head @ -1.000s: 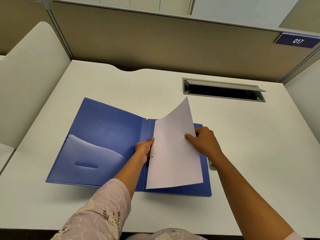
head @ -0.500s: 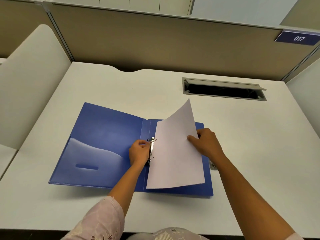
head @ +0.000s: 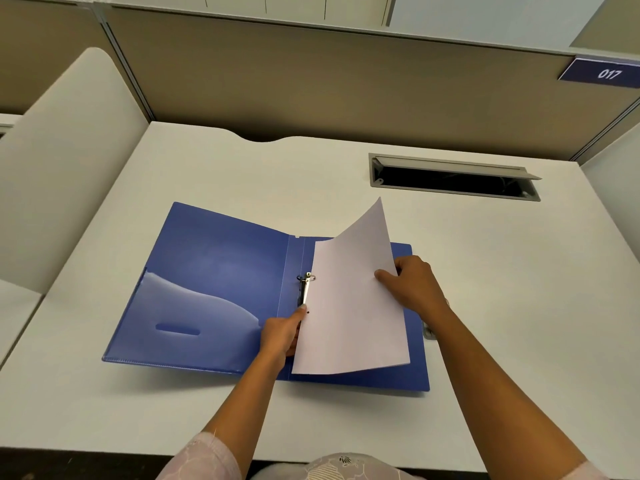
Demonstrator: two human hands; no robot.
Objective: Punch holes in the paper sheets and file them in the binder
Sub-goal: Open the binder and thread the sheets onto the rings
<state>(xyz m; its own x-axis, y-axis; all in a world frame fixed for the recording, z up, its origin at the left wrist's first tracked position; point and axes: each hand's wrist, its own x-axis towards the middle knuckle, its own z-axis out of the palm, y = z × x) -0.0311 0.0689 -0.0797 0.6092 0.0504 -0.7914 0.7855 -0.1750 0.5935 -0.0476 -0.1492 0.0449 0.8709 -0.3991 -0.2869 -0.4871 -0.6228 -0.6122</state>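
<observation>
Head view: filing step in hand. The punching looks done, since a hole shows in the paper (head: 353,306) near its spine-side edge.

Location: paper is held over the R half of the open binder (head: 221,289). Its far corner is lifted and curled and its near edge is low over the cover. Can't tell how many sheets.

Hands: my left hand (head: 282,336) pinches the paper's spine-side edge, index tip right by the visible hole. My right hand (head: 412,289) pinches the outer edge, thumb on top and fingers behind.

Status: the ring clip (head: 306,285) stands at the spine, just beside the paper edge. The visible hole sits below the clip and isn't on a prong. Upper hole not visible, so can't tell if it's threaded.

Next move, as I judge it: line both holes up w/ the prongs, keep the sheet taut between my hands, then lower it flat. Risk is tearing at the hole if it's forced.

Containers:
- Binder: lies open on the desk (head: 207,174). No filed sheets visible under the paper.
- Clear pocket (head: 194,317) on L cover: no contents visible.
- Cable slot (head: 453,181): lid raised, dark inside, contents unclear.
</observation>
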